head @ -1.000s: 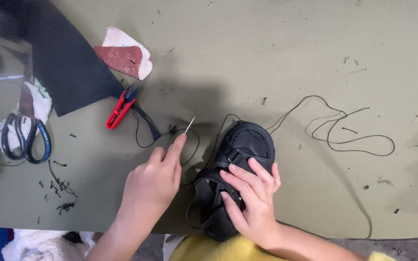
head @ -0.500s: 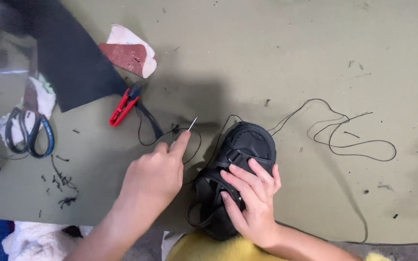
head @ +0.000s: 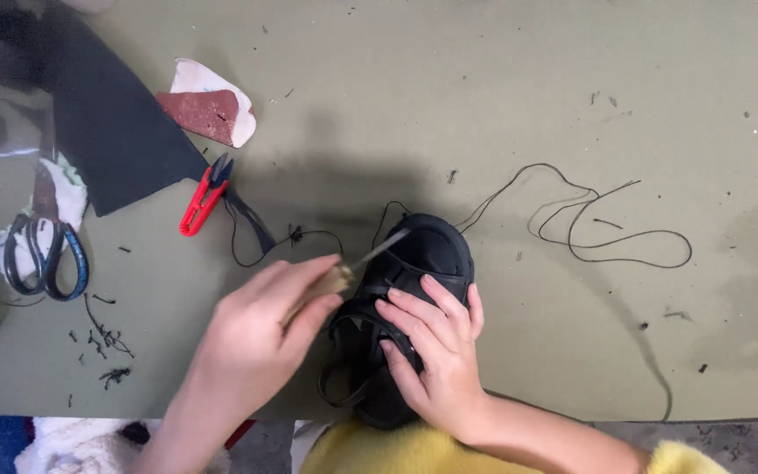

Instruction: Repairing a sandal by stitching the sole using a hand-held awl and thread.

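Olive-green work surface (head: 484,79), speckled with dark thread scraps and lint, filling nearly the whole view; its near edge is showing at the bottom, with a strip of grey floor below. Black shoe (head: 401,307) lying at the near centre, toe pointing away, its heel end partly hidden under the right hand (head: 436,355), which is pressing flat on the straps with fingers spread and curled over the upper. Left hand (head: 261,329) is pinching a slim needle-like tool (head: 370,254) between thumb and fingers; the pale handle is blurred, and the metal tip is reaching the shoe's toe area, though whether it is piercing the material cannot be told. Black thread (head: 598,237) is trailing in loose loops to the right of the shoe, one strand running off toward the near edge. Red thread snips (head: 202,200) lying left of the shoe, beside a black strap piece. Dark sheet of material (head: 107,132) at upper left, cut off by the frame. Reddish-brown sanding block on white backing (head: 208,112) just beside it. Scissors with dark handles (head: 44,250) resting on a white rag at far left, blades partly covered. Yellow fuzzy sleeves are showing at the bottom edge.
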